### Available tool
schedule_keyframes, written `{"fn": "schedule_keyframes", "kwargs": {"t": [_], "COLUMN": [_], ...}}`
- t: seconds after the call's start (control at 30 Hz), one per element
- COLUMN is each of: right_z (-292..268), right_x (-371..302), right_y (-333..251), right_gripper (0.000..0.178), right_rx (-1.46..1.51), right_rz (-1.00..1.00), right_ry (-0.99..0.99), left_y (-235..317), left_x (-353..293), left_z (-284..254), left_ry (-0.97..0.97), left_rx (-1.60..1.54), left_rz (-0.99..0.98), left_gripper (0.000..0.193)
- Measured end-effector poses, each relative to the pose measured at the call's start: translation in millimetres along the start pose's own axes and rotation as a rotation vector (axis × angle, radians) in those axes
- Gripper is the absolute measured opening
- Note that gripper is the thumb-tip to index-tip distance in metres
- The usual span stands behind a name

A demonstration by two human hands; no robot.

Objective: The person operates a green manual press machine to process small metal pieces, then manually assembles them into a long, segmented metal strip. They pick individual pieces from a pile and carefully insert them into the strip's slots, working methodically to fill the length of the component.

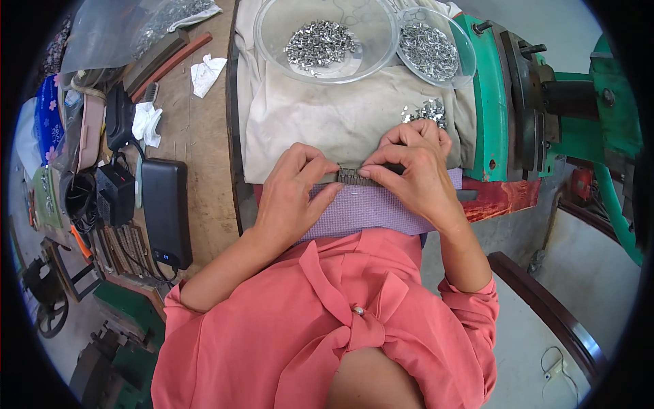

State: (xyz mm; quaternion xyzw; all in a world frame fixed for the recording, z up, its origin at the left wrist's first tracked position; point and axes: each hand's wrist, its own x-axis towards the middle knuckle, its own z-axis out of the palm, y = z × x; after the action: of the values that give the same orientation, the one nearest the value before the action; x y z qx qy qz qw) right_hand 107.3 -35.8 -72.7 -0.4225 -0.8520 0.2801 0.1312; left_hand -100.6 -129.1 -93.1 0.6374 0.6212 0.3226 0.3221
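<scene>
A short grey metal strip (358,177) with a row of slots or small upright pieces lies at the table's near edge, over a purple checked cloth (354,204). My left hand (294,178) has its thumb and index finger on either side of the strip's left end. At the strip's right part, my right hand (417,162) pinches with thumb and index finger; whatever is between those fingertips is too small to name. Just beyond the right hand, a small heap of shiny metal pieces (430,112) rests on the pale cloth (293,129), partly hidden by the knuckles.
Two clear plastic tubs hold small metal pieces: a large tub (259,37) and a smaller tub (471,68). A green machine (487,102) stands at the right. On the wooden bench (204,150) at left are a black power bank (167,211), cables and crumpled tissue (208,73).
</scene>
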Motion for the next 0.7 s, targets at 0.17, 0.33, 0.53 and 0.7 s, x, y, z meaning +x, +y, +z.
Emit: {"fn": "schedule_keyframes", "kwargs": {"t": [0.17, 0.33, 0.53, 0.7], "right_z": [-3.4, -8.9, -6.8, -9.0], "right_x": [-2.3, -4.9, -4.1, -6.4], "right_y": [-0.7, 2.7, -0.1, 4.4], "right_gripper": [0.016, 0.015, 0.013, 0.013], "right_rx": [-0.007, -0.030, 0.004, -0.017], "right_rz": [0.015, 0.000, 0.024, 0.015], "right_ry": [-0.009, -0.007, -0.015, -0.009], "left_y": [0.0, 0.9, -0.3, 0.1], "left_x": [0.2, 0.8, 0.8, 0.9], "left_z": [-0.7, -1.1, -0.5, -0.5], "left_ry": [0.004, 0.002, -0.004, 0.004], "left_rx": [0.005, -0.001, 0.002, -0.008], "left_rz": [0.014, 0.011, 0.009, 0.006], "left_gripper": [0.028, 0.028, 0.028, 0.027]}}
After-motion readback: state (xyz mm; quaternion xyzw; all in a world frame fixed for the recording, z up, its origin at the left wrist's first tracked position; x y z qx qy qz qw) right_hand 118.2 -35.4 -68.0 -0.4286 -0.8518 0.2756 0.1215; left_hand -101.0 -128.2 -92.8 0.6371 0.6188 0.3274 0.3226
